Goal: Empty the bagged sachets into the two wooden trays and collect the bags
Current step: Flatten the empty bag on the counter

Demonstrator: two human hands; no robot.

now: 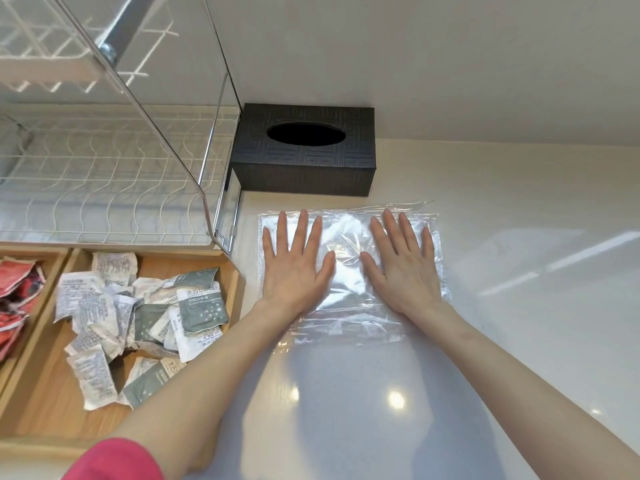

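Wooden trays sit at far left: one (pixel 52 259) holds red sachets (pixel 17 289), the next (pixel 232 282) grey-white sachets (pixel 138 313). I see my left hand (pixel 294 268) and right hand (pixel 403 271) pressing clear bags (pixel 349 308) on the tabletop (pixel 519 306), fingers (pixel 302 233) straight and spread wide.

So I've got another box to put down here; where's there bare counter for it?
Free: the counter right of the bags and tissue box, and the strip nearer you between the forearms. Crowded: both hands, left and right, press the bags flat; the trays on the left hold sachets, under the rack.
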